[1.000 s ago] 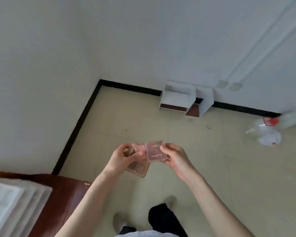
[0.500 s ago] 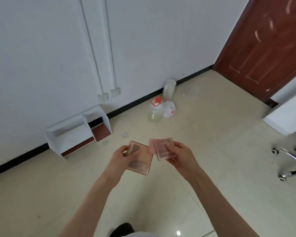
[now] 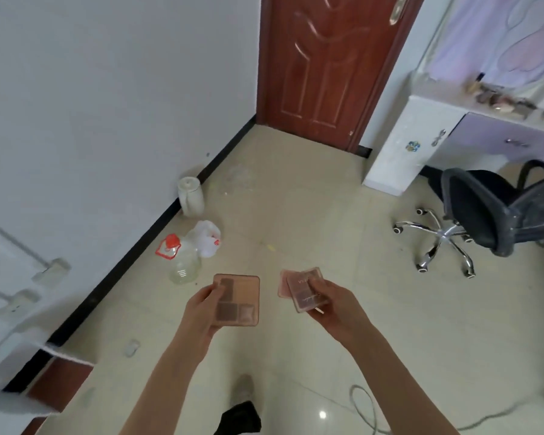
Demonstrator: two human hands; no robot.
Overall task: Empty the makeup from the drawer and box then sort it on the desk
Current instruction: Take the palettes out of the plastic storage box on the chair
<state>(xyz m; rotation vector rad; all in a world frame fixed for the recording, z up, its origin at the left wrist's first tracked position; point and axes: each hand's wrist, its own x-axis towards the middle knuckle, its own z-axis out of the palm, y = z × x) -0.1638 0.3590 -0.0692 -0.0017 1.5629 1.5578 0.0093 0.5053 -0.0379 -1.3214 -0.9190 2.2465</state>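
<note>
A brown panelled door (image 3: 324,67) fills the upper middle. A black swivel chair (image 3: 490,215) stands at right. Along the left wall's black skirting sit a white jug (image 3: 190,196), a white plastic bag (image 3: 206,237) and a clear red-capped bottle (image 3: 182,262).

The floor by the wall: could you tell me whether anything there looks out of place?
Yes. A clear bottle with a red cap, a white plastic bag and a white jug sit on the floor against the baseboard, like left clutter. A grey cable also trails loose across the tiles at the lower right.
</note>
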